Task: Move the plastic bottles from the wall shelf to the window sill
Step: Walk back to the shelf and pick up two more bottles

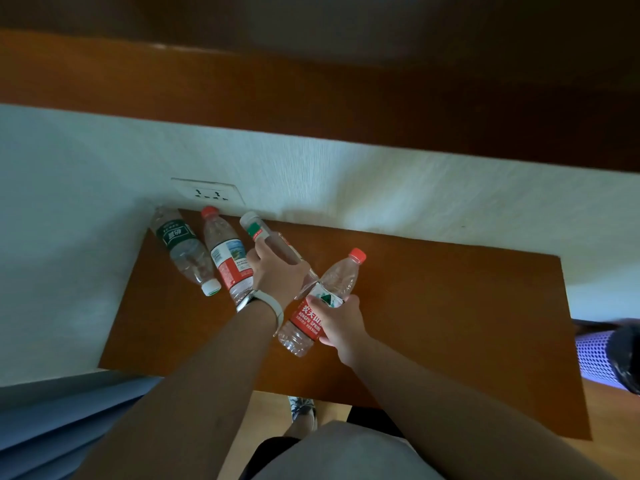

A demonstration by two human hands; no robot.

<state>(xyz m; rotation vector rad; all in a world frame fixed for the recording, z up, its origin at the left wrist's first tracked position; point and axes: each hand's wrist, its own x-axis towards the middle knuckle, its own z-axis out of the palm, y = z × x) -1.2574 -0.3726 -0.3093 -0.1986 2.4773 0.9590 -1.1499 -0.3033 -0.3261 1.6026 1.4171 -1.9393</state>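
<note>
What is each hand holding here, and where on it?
Right hand grips the red-labelled bottle around its label, mid-body. Left hand wraps the clear bottle around its middle.

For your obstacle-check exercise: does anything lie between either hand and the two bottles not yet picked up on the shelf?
Nothing visible blocks them. The green-label bottle and the red-cap bottle lie free on the wall shelf, just left of the left hand. Both hands already grip bottles; the right hand holds a Nongfu Spring bottle.
</note>
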